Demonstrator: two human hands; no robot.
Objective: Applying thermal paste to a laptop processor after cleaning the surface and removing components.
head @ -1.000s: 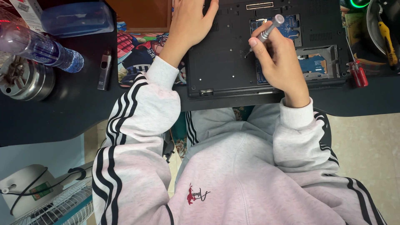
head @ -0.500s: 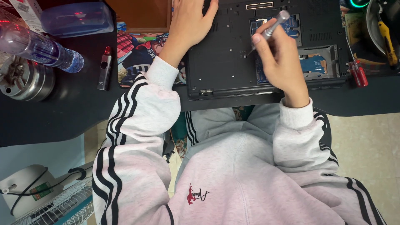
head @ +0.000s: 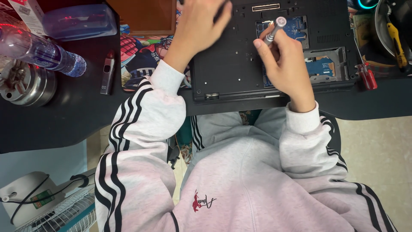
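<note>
Head view, looking straight down: an upturned black laptop (head: pixel 240 64) lies at the far middle of the black desk (head: pixel 64 120), its matte plastic underside showing small screw holes and two opened bays with blue circuit boards. Right hand (head: pixel 285 68) has its grip clenched around a slim silver metal screwdriver (head: pixel 274 31), which stands tilted over the upper opened bay, round cap uppermost. Left hand (head: pixel 201 25) rests flat on the laptop's far left portion, fingers spread, grip released, holding nothing. Both sleeves are pale grey fleece with black stripes.

Toward the desk's far left corner lies a clear plastic water bottle (head: pixel 43 53) on its side, ribbed, with a bluish tint. Behind it sits a translucent blue lidded plastic box (head: pixel 79 21). A round, shiny metal canister (head: pixel 25 83) stands near the left edge. A small dark rectangular lighter-shaped item (head: pixel 107 73) lies between the bottle and a colourful printed mat (head: pixel 139 58). A red-handled screwdriver (head: pixel 367 73) lies just beside the laptop's right edge.
</note>
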